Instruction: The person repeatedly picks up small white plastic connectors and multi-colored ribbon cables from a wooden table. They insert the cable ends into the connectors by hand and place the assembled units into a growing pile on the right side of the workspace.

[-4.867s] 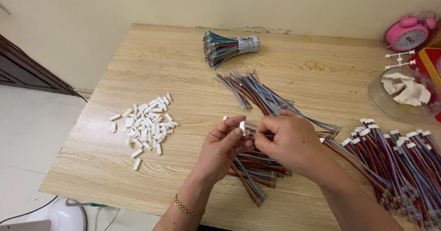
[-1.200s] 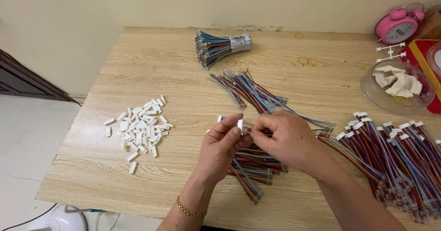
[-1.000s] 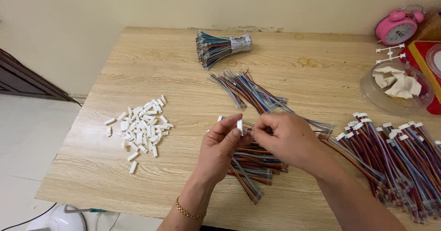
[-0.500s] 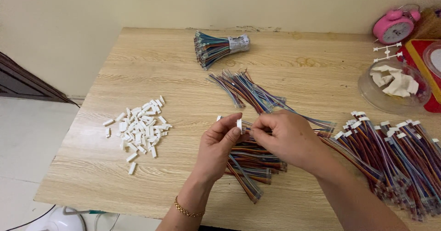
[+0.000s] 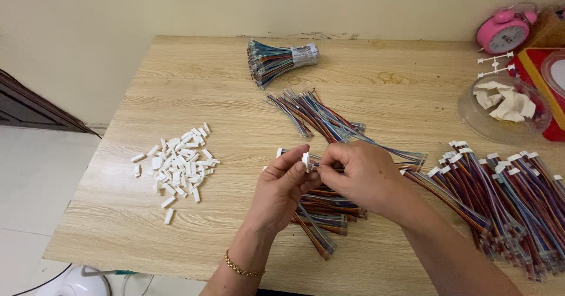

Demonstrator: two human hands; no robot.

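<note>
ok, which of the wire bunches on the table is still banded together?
The bundle at the far edge of the table, wrapped at one end with its wires fanning out. The other wire bunches lie loose, unbanded.

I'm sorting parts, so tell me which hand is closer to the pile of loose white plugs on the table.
Left. The left hand is just right of the white plugs, with bare table between; the right hand is farther right, beyond it.

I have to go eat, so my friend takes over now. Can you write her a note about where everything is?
Left hand pinches a small white connector. Right hand holds a wire strip at it.
Loose white connectors lie left on the table; bare wire strips lie ahead and under the hands.
Done: strips with white ends, piled right.
Left: the bare strips, plus a tied bundle at the back.
</note>
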